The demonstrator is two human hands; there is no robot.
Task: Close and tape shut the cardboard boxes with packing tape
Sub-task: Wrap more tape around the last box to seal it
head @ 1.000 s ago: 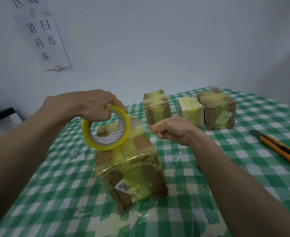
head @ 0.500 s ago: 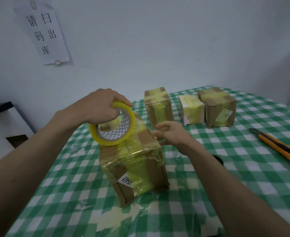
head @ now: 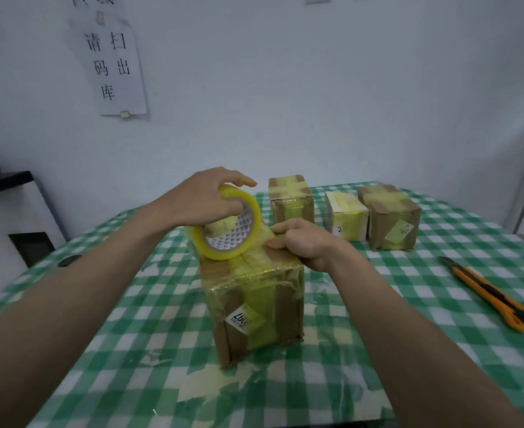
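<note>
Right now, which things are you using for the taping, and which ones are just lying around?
In use:
- tape roll, gripped by left hand
- front cardboard box, right hand pressing its top

Lying about:
- three taped boxes at the back
- orange utility knife
- paper sign on the wall

the tape roll [head: 226,225] is hiding part of the near box's [head: 254,291] top; the wall notice [head: 109,57] is running off the picture's top edge.

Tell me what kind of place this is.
Probably a small parcel-packing or warehouse dispatch station: taped cardboard boxes on a checked table, a utility knife, and a wall notice about scanning goods out.
</note>
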